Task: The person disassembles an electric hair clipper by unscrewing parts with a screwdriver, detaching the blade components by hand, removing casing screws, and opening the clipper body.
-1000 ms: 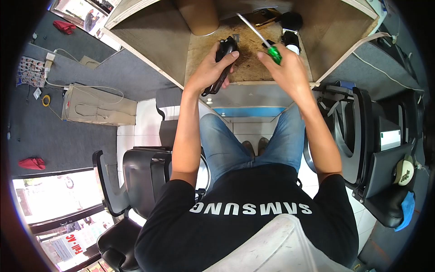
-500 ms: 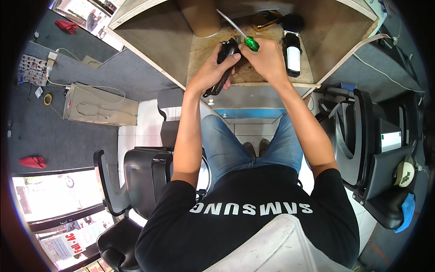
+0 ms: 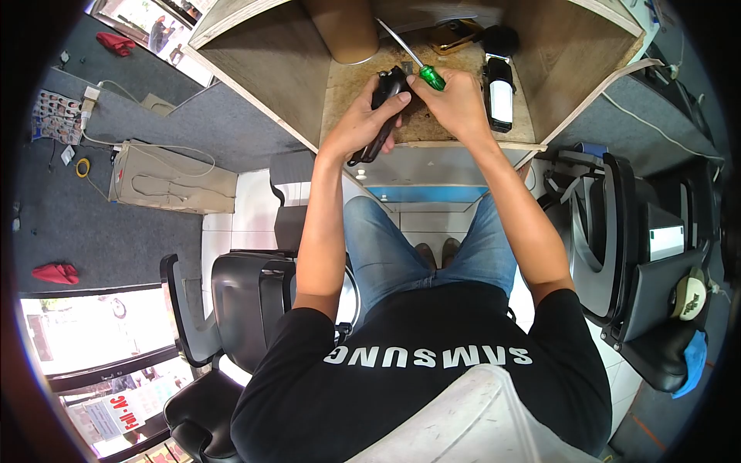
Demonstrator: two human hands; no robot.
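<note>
My left hand [image 3: 356,127] is wrapped around a black hair clipper [image 3: 384,116], its head pointing away from me. A screwdriver with a green handle [image 3: 434,77] is held in my right hand [image 3: 457,100], its metal blade angled up and to the left, away from the clipper. The right thumb and fingertips come close to the clipper's upper side; whether they pinch a small part there is too small to tell. Both hands are over the wooden shelf [image 3: 432,133], near its front edge.
Right of my hands lies a black-and-white clipper [image 3: 500,96]. Behind stand a brown cylinder [image 3: 343,35], a gold-coloured object [image 3: 455,35] and a dark round brush-like thing [image 3: 500,38]. Wooden side walls [image 3: 266,77] enclose the shelf. Black chairs [image 3: 251,297] stand on both sides.
Almost nothing differs. The screwdriver and my right hand have shifted very slightly to the right and down, and the whole view has moved a little.
</note>
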